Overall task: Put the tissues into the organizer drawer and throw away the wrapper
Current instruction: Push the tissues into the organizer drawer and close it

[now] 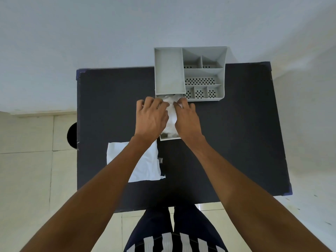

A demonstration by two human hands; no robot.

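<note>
Both hands work over the pulled-out grey plastic drawer (170, 138) just above the frame's centre: the left hand (151, 118) and the right hand (186, 119) press down on the soft white tissues (171, 113) with fingers curled, flanking the stack, probably to flatten it so that it sits below the drawer walls. The fingertips are buried in the tissue, so it cannot be determined whether either hand pinches the material or only pushes on it. The drawer projects from the lower left front of the grey plastic desk organizer (169, 73), whose perforated compartments in the upper centre hold nothing visible. The crumpled white plastic wrapper (147, 164) lies flat at lower left of centre, partly under the left forearm, not yet discarded. All items rest on a black rectangular table (236, 133). A round black object (72, 135), possibly a bin, shows past the table's left edge on a pale tiled floor (27, 179); a plain light wall (109, 33) fills the top.
</note>
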